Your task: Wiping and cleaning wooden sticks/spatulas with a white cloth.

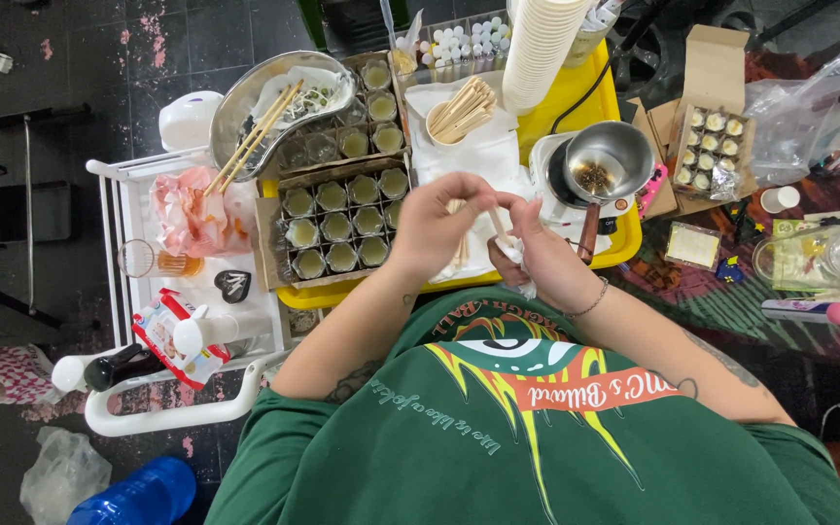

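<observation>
left hand: the left hand (432,226) is curled nearly closed, fingertips pinched on a thin wooden stick (499,226) held over the yellow tray (576,97)
right hand: the right hand (543,258) is closed round a crumpled white tissue (517,259), which touches the stick's lower end
step in hand: by the look of it, wiping the stick clean with the tissue; both hands meet above the white cloth (483,151)
nearby: box of small wax-filled glass jars (339,222) just left of the hands; cup of more sticks (459,109) beyond them; small metal pot (603,165) with a wooden handle to the right; stack of paper cups (542,49) at the tray's far edge
next move: probably a steady pull of the stick through the tissue, the pinch kept firm so it does not slip; the open jars lie close, so care with drips
</observation>
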